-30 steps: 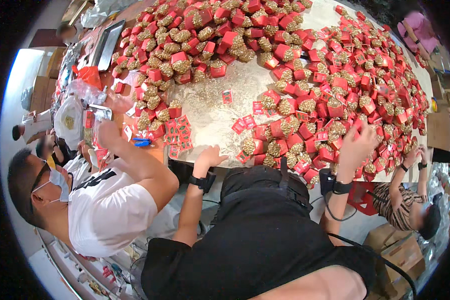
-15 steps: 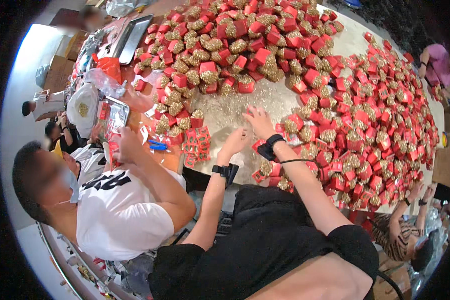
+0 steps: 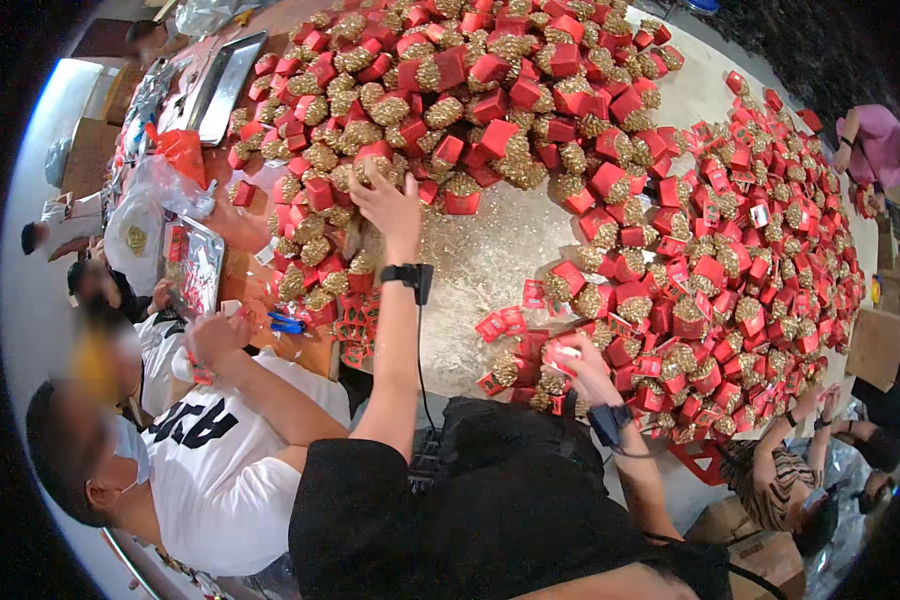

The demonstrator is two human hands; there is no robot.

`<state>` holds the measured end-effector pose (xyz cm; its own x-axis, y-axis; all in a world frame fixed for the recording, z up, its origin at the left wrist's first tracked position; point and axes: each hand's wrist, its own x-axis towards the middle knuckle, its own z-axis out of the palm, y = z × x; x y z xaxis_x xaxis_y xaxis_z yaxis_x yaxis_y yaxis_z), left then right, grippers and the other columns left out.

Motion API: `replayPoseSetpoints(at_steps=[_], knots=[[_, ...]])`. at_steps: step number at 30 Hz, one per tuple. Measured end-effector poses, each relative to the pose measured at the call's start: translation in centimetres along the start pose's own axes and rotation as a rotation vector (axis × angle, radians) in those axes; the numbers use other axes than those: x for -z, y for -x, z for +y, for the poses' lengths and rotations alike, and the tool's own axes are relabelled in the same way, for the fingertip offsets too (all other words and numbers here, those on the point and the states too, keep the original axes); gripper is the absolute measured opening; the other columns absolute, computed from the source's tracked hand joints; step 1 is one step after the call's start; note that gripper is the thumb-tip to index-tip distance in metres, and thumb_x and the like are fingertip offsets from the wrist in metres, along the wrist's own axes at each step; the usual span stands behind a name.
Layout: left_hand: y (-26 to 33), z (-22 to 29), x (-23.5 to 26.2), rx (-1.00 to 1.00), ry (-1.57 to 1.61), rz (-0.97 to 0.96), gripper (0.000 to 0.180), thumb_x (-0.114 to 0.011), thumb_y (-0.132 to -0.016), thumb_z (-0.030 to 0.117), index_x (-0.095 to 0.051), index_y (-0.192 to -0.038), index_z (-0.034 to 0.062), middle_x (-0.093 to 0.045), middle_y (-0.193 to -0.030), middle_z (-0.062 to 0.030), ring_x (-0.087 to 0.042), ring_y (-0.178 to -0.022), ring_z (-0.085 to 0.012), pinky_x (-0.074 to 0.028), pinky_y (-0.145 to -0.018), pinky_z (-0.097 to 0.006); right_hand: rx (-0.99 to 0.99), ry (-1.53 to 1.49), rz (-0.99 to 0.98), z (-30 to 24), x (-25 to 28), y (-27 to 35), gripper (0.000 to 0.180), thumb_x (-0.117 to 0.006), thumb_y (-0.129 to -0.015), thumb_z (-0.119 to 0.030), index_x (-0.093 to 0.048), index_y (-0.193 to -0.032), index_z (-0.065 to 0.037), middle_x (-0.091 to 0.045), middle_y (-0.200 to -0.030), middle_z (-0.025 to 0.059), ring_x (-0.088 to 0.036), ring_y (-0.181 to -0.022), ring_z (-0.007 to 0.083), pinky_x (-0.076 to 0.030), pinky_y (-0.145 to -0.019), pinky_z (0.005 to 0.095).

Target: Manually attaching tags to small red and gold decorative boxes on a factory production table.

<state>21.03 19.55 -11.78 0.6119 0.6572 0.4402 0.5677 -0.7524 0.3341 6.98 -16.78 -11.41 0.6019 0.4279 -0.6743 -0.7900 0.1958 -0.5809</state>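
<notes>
My left hand (image 3: 388,208) reaches to the near-left edge of a large heap of red and gold glittery ornaments (image 3: 450,70). Its fingers are spread over one ornament, a red block with a gold, grainy end (image 3: 374,152); a firm grip does not show. Lower right, my right hand (image 3: 590,368) is closed on a small red piece with a white face (image 3: 562,356), partly hidden by the fingers. Beside it lie more ornaments and several flat red printed tags (image 3: 500,323).
A second heap of ornaments (image 3: 730,270) spreads over the right of the pale tabletop (image 3: 460,270). At left are a metal tray (image 3: 232,85), blue-handled cutters (image 3: 287,323) and a person in a white shirt (image 3: 235,440). More people stand around the table.
My left hand has swung up and left from the table's middle to the heap. My right hand has drawn back toward me and now holds the small red and white piece.
</notes>
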Motion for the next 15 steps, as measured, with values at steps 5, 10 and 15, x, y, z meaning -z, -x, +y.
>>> replayPoseSetpoints(at_steps=[5, 10, 15], knots=[[-3.6, -2.3, -1.9, -0.212, -0.081, -0.216, 0.066, -0.068, -0.074, 0.027, -0.036, -0.129, 0.0127, -0.036, -0.127, -0.0173, -0.038, -0.112, -0.0380, -0.038, -0.087, -0.051, -0.015, -0.323, 0.074, -1.0, 0.9, 4.8, 0.028, -0.051, -0.085, 0.001, -0.048, -0.113, 0.002, -0.055, -0.112, 0.0137, -0.057, -0.100, 0.0246, -0.048, -0.088, 0.0384], [-3.2, -5.4, -2.2, -0.152, 0.377, -0.215, 0.046, -0.067, -0.074, 0.025, -0.048, -0.110, 0.0057, -0.056, -0.101, -0.0126, -0.056, -0.080, -0.0323, -0.047, -0.073, -0.041, 0.074, -0.428, 0.041, 0.5, 1.6, 2.4, 0.030, -0.045, -0.092, -0.018, -0.052, -0.113, 0.002, -0.054, -0.120, 0.0129, -0.052, -0.111, 0.0250, -0.043, -0.092, 0.0361], [4.1, 0.9, 5.9, 0.959, 1.197, -0.774, 0.044, -0.063, -0.078, 0.016, -0.044, -0.116, 0.0028, -0.055, -0.105, -0.0103, -0.058, -0.093, -0.0242, -0.051, -0.074, -0.034, 0.343, -0.067, -0.085, 0.1, 2.8, 0.3, 0.026, -0.049, -0.091, -0.017, -0.059, -0.100, 0.006, -0.061, -0.104, 0.0110, -0.054, -0.104, 0.0182, -0.037, -0.095, 0.0315]])
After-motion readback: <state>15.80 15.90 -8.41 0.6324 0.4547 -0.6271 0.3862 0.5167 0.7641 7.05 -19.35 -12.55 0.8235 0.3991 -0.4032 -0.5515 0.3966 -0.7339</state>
